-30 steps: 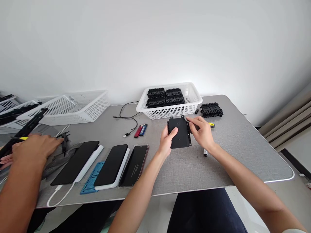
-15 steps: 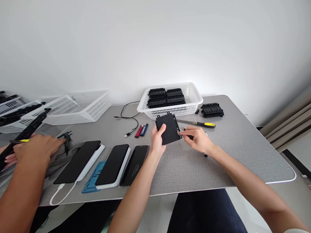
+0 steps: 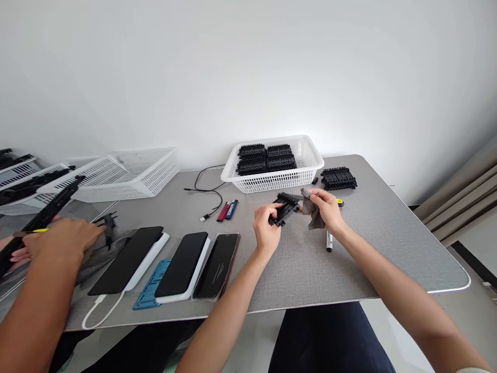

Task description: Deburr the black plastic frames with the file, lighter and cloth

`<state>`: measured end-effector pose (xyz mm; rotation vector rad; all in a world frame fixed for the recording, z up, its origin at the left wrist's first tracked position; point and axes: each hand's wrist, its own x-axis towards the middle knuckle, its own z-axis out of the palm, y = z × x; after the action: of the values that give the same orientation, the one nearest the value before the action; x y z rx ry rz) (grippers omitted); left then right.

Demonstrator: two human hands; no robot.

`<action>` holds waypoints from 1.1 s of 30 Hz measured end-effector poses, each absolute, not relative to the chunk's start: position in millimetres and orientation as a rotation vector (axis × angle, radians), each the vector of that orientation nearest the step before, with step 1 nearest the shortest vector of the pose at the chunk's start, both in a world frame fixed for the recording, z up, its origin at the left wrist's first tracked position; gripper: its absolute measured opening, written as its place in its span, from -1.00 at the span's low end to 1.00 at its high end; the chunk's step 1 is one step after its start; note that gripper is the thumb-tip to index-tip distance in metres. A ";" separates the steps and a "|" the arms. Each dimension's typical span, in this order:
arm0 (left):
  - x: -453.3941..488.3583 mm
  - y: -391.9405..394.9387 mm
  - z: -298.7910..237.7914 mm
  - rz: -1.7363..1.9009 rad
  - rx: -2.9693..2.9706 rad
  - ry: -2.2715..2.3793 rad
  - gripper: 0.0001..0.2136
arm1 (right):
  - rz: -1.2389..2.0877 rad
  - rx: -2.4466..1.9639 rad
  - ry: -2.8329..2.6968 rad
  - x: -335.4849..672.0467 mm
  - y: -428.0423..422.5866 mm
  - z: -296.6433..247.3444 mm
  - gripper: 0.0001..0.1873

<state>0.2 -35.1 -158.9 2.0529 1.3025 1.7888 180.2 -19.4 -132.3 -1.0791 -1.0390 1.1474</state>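
My left hand [image 3: 266, 225] grips a black ribbed plastic part [image 3: 286, 206] by its near edge, tilted almost edge-on above the grey table [image 3: 388, 243]. My right hand [image 3: 325, 207] is closed on a grey cloth [image 3: 313, 215] that touches the part's right end. Just behind my right hand lies a screwdriver with a yellow handle tip [image 3: 340, 201]. A marker pen [image 3: 329, 241] rests on the table under my right wrist.
A white basket [image 3: 310, 160] of black parts stands behind, with one more black part [image 3: 338, 177] to its right. A cable [image 3: 207, 189], two lighters [image 3: 227, 210] and three phones [image 3: 182, 263] lie to the left. Another person's hand [image 3: 64, 238] works at far left, near more white baskets [image 3: 124, 173].
The black part has been turned from flat-face-up to nearly edge-on and moved right. My right hand has come up with the grey cloth to the part's end.
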 end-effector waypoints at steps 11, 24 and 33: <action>-5.1 -35.9 -153.0 1.885 2.338 1.187 -0.77 | 1.184 -1.024 -1.298 174.3 -25.1 -131.6 -0.65; 5.6 -25.6 -159.4 1.642 1.375 0.932 -0.48 | 1.501 -0.815 -0.888 172.9 -25.3 -136.0 -0.48; 5.1 -23.8 -156.5 1.566 1.225 0.988 -0.53 | 1.455 -0.791 -0.900 174.7 -26.1 -131.9 -0.56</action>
<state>5.1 -23.8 -156.5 1.2249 0.9877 1.5663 174.7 -26.1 -131.9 -0.7913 -0.8996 1.4552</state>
